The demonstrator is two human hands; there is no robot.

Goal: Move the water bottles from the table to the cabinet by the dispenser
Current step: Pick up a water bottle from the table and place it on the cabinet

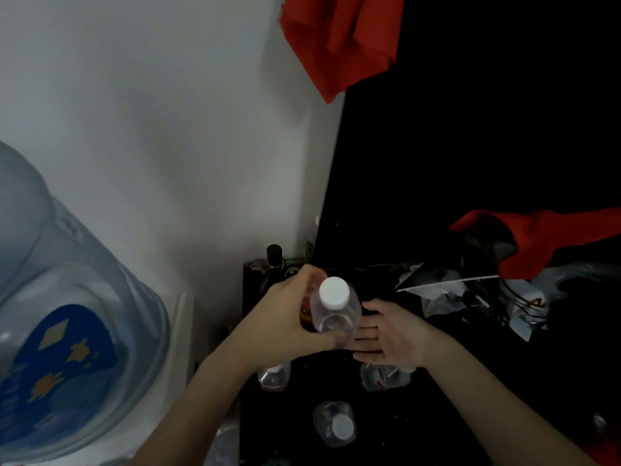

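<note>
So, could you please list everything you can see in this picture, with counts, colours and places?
held bottle: one, clear, white cap, centre, above the dark cabinet top
standing bottles: three, clear, on the cabinet top; near left, near middle, under the right hand
dark bottle: one, black cap, back corner
water jug: one, bluish, blue label, left
red cloth: two, top, right
clutter: white and black, right
hands: left grips the held bottle; right open beside it
</note>
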